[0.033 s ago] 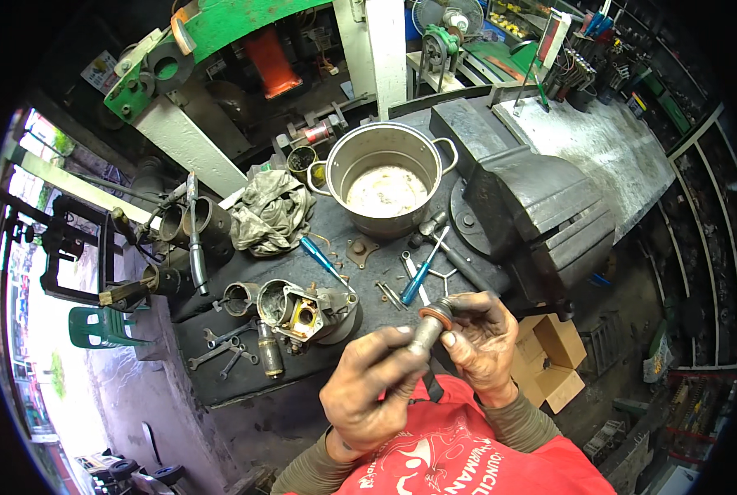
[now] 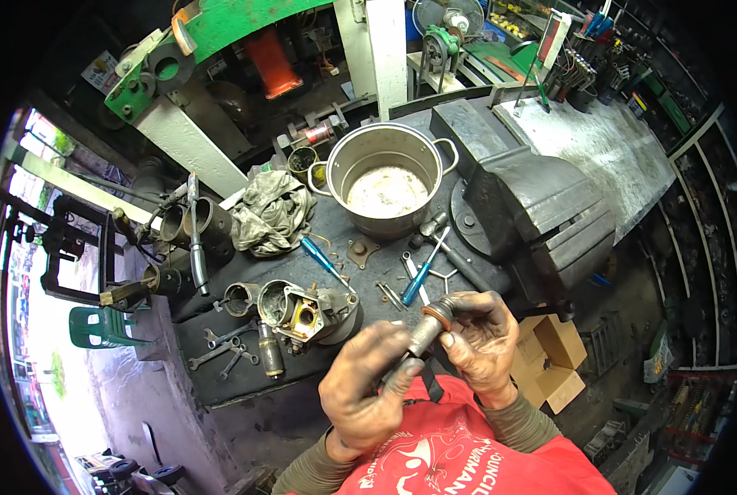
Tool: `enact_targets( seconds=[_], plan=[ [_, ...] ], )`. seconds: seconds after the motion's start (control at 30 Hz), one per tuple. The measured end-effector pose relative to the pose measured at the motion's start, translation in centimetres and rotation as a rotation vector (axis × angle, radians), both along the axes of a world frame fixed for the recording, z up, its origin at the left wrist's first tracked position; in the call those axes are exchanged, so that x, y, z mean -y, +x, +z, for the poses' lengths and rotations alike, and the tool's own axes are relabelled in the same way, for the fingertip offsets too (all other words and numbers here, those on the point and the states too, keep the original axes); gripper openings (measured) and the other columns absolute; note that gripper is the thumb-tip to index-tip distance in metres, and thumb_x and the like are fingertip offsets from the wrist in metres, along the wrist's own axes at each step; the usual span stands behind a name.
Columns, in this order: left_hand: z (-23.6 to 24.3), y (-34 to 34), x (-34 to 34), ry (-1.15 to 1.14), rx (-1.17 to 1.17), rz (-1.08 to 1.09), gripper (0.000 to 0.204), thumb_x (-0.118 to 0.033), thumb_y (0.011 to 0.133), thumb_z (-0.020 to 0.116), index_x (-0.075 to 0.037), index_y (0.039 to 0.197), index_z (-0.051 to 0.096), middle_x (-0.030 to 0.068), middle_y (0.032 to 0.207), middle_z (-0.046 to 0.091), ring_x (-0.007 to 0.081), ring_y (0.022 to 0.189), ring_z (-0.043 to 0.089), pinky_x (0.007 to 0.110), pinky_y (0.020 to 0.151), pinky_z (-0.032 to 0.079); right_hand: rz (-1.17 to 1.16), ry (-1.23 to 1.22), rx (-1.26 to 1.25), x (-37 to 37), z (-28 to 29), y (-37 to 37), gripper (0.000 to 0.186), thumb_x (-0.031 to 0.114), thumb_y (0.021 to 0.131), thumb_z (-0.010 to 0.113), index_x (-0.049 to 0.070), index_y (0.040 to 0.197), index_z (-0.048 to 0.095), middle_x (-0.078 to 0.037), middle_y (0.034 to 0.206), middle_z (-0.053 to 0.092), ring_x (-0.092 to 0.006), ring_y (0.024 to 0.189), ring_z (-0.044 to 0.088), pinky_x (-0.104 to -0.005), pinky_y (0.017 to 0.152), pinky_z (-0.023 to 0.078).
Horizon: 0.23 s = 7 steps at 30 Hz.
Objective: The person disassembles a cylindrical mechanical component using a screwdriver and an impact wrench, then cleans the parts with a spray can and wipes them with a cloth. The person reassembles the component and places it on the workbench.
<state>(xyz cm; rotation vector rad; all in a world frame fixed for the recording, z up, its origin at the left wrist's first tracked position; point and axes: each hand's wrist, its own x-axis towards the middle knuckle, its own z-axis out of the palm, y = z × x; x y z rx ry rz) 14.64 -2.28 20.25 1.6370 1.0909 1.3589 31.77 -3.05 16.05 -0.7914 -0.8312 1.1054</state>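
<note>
My right hand [image 2: 484,338] pinches a cylindrical metal part [image 2: 424,334] at its dark upper end. An orange-brown ring [image 2: 439,315] circles the part just below those fingers. At the lower end, my left hand [image 2: 368,384] has its thumb and fingers around the part, and the fingers are smeared by motion. Left of my hands, a metal housing [image 2: 307,318] with round openings rests on the bench. A blue-handled screwdriver [image 2: 416,282] and several small bolts [image 2: 391,294] lie just beyond the part.
A large two-handled pot [image 2: 385,136] stands at the bench's far middle, beside a crumpled cloth [image 2: 271,214]. The heavy bench vise [image 2: 542,206] is at right, with a hammer [image 2: 455,256] near its base. Wrenches [image 2: 216,353] lie at left; a cardboard box [image 2: 562,351] sits low at right.
My left fingers have loosened and shifted on the lower end, with the thumb now apart from the fingers. My right hand and the part have barely moved.
</note>
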Motion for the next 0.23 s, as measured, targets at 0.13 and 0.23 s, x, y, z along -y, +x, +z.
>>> enact_targets(
  seconds=[0.13,0.23],
  plan=[
    [-1.2,-0.5,-0.9,-0.245,0.251,-0.074,0.032,0.001,0.089,0.084,0.005,0.12,0.076,0.0174,0.125,0.073,0.0219,0.114,0.071,0.033,0.099,0.058,-0.001,0.137,0.09,-0.7,-1.0,-0.1,0.046,-0.016,0.088,0.071,-0.004,0.129,0.055,-0.019,0.134,0.057,-0.0233,0.122,0.067,-0.0337,0.102,0.061],
    [-1.7,-0.9,-1.0,-0.337,0.404,-0.087,0.03,-0.001,0.09,0.084,0.001,0.119,0.078,0.018,0.125,0.073,0.0226,0.116,0.07,0.032,0.102,0.056,0.008,0.18,0.092,-1.0,-1.2,-0.4,0.048,-0.015,0.088,0.072,-0.004,0.131,0.053,-0.02,0.135,0.057,-0.0235,0.122,0.067,-0.0341,0.102,0.061]
  ],
)
